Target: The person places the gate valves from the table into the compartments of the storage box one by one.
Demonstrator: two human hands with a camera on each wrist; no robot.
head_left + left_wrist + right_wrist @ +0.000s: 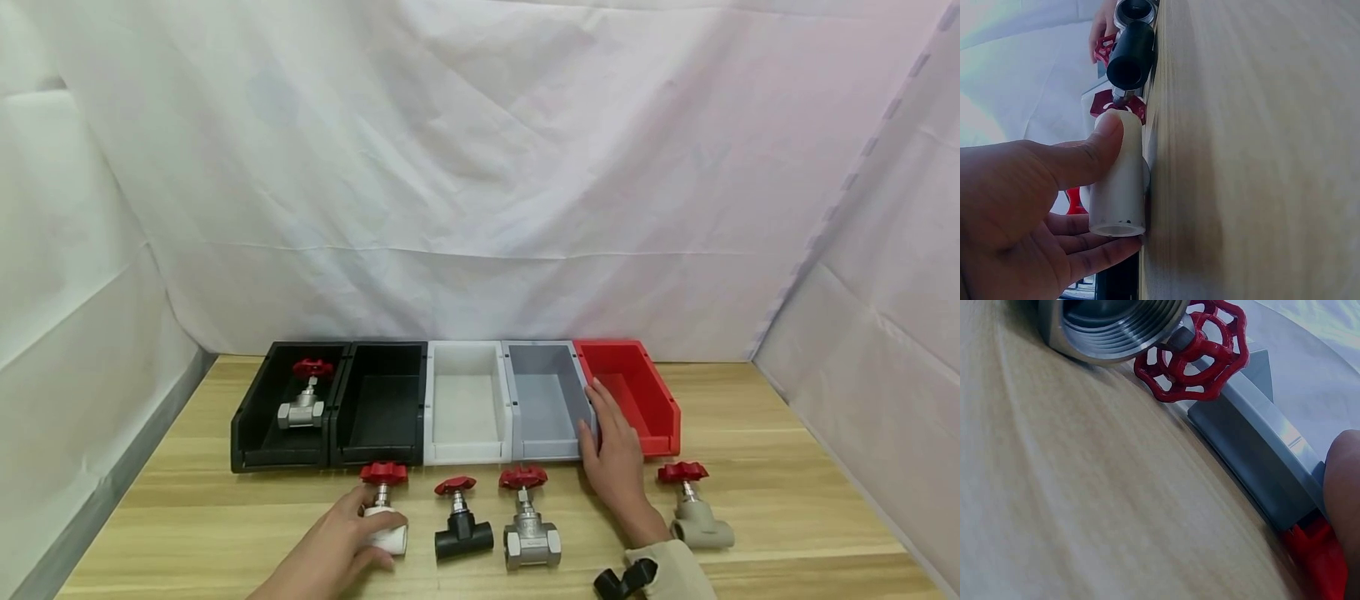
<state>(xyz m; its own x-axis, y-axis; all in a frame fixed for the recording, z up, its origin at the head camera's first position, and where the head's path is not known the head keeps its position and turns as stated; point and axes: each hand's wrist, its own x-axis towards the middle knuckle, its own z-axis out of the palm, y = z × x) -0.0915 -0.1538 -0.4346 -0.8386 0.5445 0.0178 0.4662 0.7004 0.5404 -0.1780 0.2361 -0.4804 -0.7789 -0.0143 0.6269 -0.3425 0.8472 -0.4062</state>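
Note:
My left hand (347, 537) holds a white plastic valve (392, 533) with a red handwheel, standing on the table. In the left wrist view, the thumb lies on top of the white pipe body and the fingers reach round beneath it. My right hand (617, 462) rests on the walls where the grey bin (547, 451) and the red bin (663, 445) meet, its fingers extended. Between the hands stand a black plastic valve (463, 537) and a steel valve (532, 543), both with red handwheels. A beige valve (701, 525) stands right of my right forearm.
The bins stand in a row at the back. A steel valve (302, 411) stands inside the leftmost black bin (281, 458). Beside it are another black bin (378, 454) and a white bin (467, 452). White cloth (480, 183) hangs behind and on both sides.

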